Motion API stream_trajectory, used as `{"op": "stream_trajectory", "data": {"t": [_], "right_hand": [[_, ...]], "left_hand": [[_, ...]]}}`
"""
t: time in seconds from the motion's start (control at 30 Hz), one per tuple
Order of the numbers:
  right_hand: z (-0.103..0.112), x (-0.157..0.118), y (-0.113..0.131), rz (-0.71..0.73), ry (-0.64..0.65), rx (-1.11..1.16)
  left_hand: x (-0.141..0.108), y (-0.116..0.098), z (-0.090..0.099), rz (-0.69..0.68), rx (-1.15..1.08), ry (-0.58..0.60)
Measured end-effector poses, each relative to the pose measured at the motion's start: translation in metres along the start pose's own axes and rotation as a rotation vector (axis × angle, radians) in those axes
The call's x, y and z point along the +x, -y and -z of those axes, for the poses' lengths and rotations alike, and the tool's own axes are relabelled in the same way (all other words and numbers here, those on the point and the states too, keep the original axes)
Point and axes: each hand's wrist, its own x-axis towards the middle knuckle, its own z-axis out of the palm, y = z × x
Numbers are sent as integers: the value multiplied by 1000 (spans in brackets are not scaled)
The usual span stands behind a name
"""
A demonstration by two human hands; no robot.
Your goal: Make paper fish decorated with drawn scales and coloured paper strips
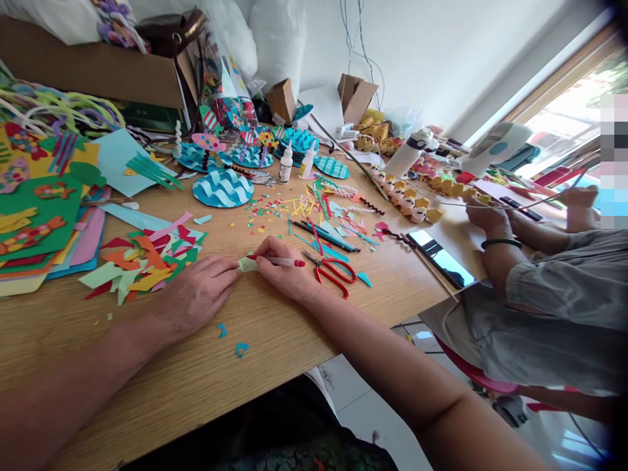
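Note:
My right hand [282,267] grips a pen [289,261] with a red cap end, its tip over a small pale green paper piece [248,263] on the table. The fingertips of my left hand [199,291] press on the left edge of that paper, the hand lying flat. Red-handled scissors [336,269] lie just right of my right hand. Colourful paper scraps [142,261] are heaped beyond my left hand. Two small blue scraps [241,350] lie nearer the table's front edge.
Blue wave-patterned discs [223,189], glue bottles [285,163] and pens [328,237] lie farther back. Stacked coloured paper [49,235] is at the left. A phone [441,258] lies right, beside a seated person in grey [569,307] whose hands hold a thin strand.

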Motion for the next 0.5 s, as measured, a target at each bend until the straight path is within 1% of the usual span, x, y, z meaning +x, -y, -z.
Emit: {"op": "stream_trajectory", "data": {"t": [0.23, 0.33, 0.5], "right_hand": [[-1, 2, 2, -1, 9, -67], [-1, 1, 2, 10, 15, -72], [-1, 1, 2, -10, 25, -84]], "left_hand": [[-1, -1, 0, 41, 7, 15], [-1, -1, 0, 27, -2, 12], [-1, -1, 1, 5, 19, 1]]}}
